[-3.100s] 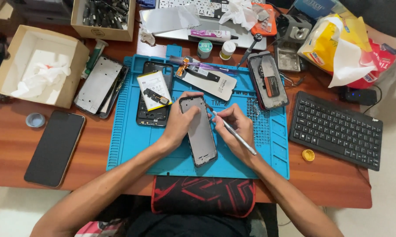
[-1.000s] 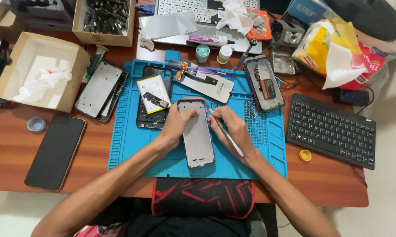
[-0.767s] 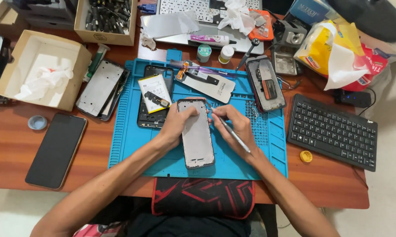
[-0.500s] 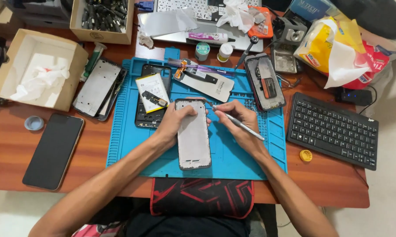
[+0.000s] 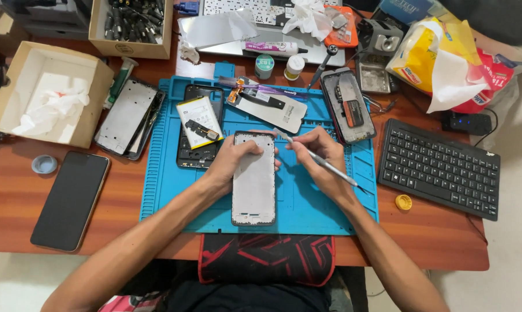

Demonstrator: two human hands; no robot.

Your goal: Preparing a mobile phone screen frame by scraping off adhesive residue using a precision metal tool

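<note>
Left hand (image 5: 232, 162) pins the phone frame (image 5: 253, 179) flat on the blue mat (image 5: 168, 190), fingers curled over its top edge. Right hand (image 5: 321, 156) pinches a thin tool (image 5: 324, 164) — tip at the frame's top-right corner. Looks like edge-cleaning; next needs a light, steady scrape.

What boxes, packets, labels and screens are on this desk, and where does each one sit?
Open cardboard box: far left, white paper inside.
Second cardboard box: top left, dark small parts.
Yellow packet: top right, white sheet over it.
Dark phone screen: left, unlit.
Battery label: white-yellow rectangle on blue mat.
</note>
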